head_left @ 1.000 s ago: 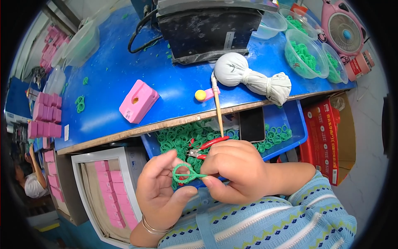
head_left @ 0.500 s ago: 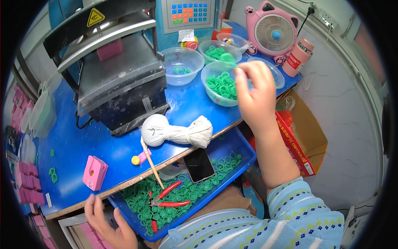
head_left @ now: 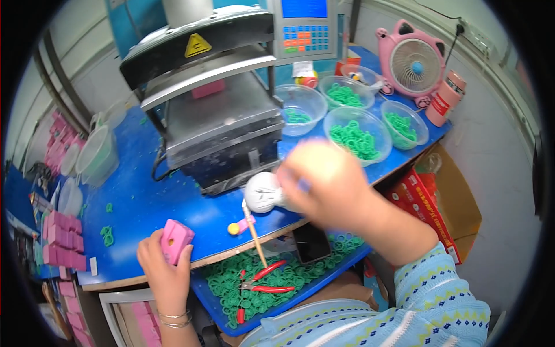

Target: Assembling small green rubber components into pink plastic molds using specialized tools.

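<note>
My left hand (head_left: 159,263) has its fingers along one side of a pink block (head_left: 176,240) and the thumb on the other, gripping it at the table's front edge. A yellowish round spot shows in the block's side. Smeared by motion, my right hand (head_left: 324,179) hangs over the white tied cloth bundle (head_left: 263,192) and hides much of it; whether it holds anything does not show. Between the hands lie a stick with a pale wooden handle (head_left: 255,237) and a small pink piece with a yellow round end (head_left: 233,228).
A black press (head_left: 222,127) stands behind. Bowls of green rings (head_left: 376,156) line the back right, near a pink fan (head_left: 413,61) and pink bottle (head_left: 444,104). Below the edge, a blue tray (head_left: 231,331) holds green rings, red-handled pliers (head_left: 272,288) and a phone (head_left: 311,243).
My left hand has moved from in front of the edge onto the pink block. My right hand has left the bowls and come down toward the cloth bundle. The view has shifted.
</note>
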A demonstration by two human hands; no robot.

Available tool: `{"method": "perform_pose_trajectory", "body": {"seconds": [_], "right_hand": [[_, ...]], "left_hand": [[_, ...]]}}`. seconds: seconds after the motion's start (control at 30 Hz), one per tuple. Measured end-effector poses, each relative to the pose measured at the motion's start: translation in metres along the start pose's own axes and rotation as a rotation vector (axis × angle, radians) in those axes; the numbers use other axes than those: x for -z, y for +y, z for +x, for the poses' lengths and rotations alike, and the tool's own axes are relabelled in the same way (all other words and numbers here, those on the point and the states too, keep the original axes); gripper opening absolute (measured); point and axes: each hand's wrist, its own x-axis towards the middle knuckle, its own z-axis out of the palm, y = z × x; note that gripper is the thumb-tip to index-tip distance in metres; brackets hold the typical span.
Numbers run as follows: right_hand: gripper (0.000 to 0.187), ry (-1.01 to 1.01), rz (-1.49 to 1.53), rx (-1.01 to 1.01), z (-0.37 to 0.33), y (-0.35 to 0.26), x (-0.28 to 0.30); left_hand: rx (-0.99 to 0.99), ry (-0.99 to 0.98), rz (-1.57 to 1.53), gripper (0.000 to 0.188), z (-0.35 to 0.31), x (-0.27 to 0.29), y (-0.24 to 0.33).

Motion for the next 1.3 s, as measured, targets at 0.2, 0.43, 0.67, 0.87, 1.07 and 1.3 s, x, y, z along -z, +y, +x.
{"method": "perform_pose_trajectory", "body": {"seconds": [0.2, 0.43, 0.67, 0.87, 1.07, 1.3], "right_hand": [[0.023, -0.499, -0.063, 0.183, -0.012, -0.042, -0.051], [0.017, -0.188, 0.240, 0.048, -0.009, -0.030, -0.080], [0.018, -0.070, 1.251, -0.576, -0.004, -0.054, -0.065], [0.025, -0.147, 0.668, 0.122, -0.009, -0.070, -0.057], [0.022, -0.230, 0.534, 0.196, -0.020, -0.079, -0.047], [0.018, -0.336, 0.581, 0.369, -0.016, -0.075, -0.038]], "left_hand": [[0.312, 0.062, -0.903, 0.040, -0.029, 0.002, 0.021], [0.583, -0.136, -1.650, 0.052, -0.046, 0.013, 0.031], [0.503, -0.203, -1.234, 0.044, -0.054, 0.015, 0.031], [-0.178, 0.039, -0.389, 0.037, -0.054, 0.018, 0.031], [-0.230, 0.137, -0.376, 0.042, -0.056, 0.016, 0.028], [-0.372, 0.058, -0.240, 0.044, -0.048, 0.026, 0.035]]}}
